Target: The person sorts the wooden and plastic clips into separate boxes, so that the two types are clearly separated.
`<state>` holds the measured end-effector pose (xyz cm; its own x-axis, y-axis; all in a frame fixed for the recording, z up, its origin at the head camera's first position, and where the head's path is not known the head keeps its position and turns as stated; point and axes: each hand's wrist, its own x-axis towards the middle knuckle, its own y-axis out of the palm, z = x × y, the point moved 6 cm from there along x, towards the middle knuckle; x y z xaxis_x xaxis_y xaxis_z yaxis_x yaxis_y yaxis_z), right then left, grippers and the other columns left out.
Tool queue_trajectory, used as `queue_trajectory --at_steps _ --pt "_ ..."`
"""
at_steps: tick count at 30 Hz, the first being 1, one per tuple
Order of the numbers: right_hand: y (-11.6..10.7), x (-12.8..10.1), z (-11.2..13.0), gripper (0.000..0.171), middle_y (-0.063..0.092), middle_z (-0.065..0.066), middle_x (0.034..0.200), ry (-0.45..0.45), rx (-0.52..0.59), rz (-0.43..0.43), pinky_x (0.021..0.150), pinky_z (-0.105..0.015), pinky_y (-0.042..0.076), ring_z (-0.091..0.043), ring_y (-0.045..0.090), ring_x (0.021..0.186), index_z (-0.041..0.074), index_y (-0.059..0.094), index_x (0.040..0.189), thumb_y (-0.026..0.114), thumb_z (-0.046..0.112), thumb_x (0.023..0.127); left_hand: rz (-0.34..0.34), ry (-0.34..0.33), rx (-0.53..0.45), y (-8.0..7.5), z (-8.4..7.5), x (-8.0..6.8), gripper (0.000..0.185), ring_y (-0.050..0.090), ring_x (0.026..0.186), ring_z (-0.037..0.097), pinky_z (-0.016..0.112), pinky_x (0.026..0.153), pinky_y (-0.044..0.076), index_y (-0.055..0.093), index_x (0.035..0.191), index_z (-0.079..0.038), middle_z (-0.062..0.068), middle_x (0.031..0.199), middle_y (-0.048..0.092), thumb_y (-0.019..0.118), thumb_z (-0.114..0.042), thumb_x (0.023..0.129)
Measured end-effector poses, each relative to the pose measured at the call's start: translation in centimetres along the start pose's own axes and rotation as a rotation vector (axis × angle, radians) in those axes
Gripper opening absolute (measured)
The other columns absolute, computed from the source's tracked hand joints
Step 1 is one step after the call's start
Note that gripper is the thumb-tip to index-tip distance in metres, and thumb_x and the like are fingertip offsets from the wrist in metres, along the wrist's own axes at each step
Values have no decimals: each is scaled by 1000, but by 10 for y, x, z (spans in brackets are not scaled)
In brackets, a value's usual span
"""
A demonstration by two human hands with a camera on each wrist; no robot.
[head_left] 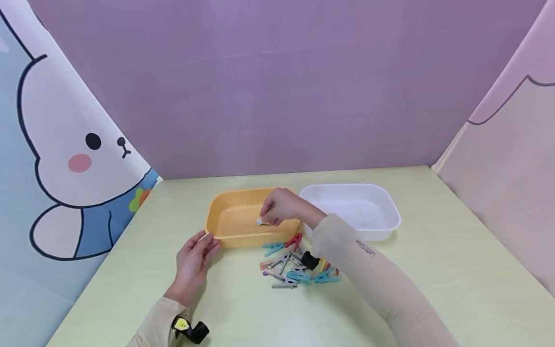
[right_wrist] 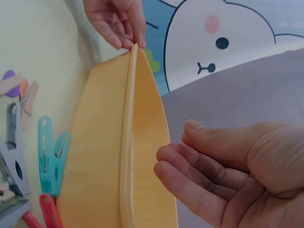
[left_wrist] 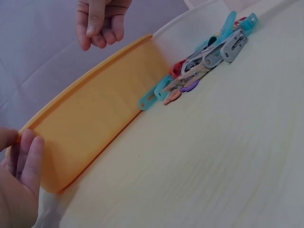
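A yellow plastic basin [head_left: 253, 239] stands on the table. My left hand [head_left: 193, 262] grips its near-left corner, thumb at the rim and fingers against the outer wall [left_wrist: 35, 159]. Over the basin hangs my right hand [head_left: 282, 206], its fingers loosely curled and thumb apart, with nothing between them in the right wrist view [right_wrist: 223, 171]. Just below its fingertips in the head view shows a small whitish piece [head_left: 261, 222], partly hidden by the hand. In front of the basin lies a pile of clothespins [head_left: 299, 274] in teal, grey, red and wood.
Right of the yellow basin stands a white basin [head_left: 381, 233], partly behind my right forearm. Among the clothespins, a teal one [right_wrist: 47, 156] and a red one [right_wrist: 50, 211] lie close by the yellow basin's wall. A purple backdrop [head_left: 295, 96] rises behind the table.
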<state>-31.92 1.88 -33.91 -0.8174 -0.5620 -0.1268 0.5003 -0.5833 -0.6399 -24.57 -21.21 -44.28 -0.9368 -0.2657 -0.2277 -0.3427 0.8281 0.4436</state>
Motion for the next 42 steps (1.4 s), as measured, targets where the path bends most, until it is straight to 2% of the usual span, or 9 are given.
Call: queue_trajectory --at_steps 7,14,21,25,31,38,42 --pt "3 -16 8 10 73 -9 83 -61 0 37 64 -28 61 -24 71 72 -5 74 98 71 2 91 -4 4 8 -1 0 0 18 69 74 10 24 80 59 49 112 -7 3 83 68 60 0 98" --pt "14 -25 8 5 72 -4 79 -83 22 60 64 -27 60 -15 68 68 -1 75 93 73 1 89 -9 -20 12 0 0 1 21 68 76 10 25 81 58 48 116 -7 2 85 68 60 -2 98" --pt "30 -34 5 6 72 1 81 -184 -91 103 66 -21 57 -7 65 69 2 77 93 75 2 87 -9 -22 6 2 1 2 22 69 76 10 25 80 59 48 116 -6 3 85 69 60 -1 98" --pt "41 -37 1 8 74 -2 83 -235 -139 126 67 -18 54 -3 63 72 2 77 93 76 1 85 -4 -24 8 3 1 3 22 69 77 10 25 81 58 48 116 -7 3 85 68 60 -2 98" --pt "57 -37 -7 10 74 -8 86 -246 -127 144 67 -18 54 -3 63 71 -2 77 93 78 -1 83 -2 -28 16 3 1 2 23 69 78 10 25 82 58 48 117 -6 3 86 68 61 -3 98" --pt "72 -33 -15 8 73 -3 81 -206 -151 124 66 -17 53 -3 62 70 1 77 88 82 3 81 -2 -34 17 2 2 1 23 69 78 10 25 83 58 48 117 -7 3 86 69 61 -4 98" --pt "78 -31 -17 6 73 1 81 -197 -201 105 68 -16 53 -2 62 72 3 78 87 81 4 82 -7 -30 4 2 2 2 21 69 76 10 25 82 58 49 116 -7 4 84 69 60 -2 99"
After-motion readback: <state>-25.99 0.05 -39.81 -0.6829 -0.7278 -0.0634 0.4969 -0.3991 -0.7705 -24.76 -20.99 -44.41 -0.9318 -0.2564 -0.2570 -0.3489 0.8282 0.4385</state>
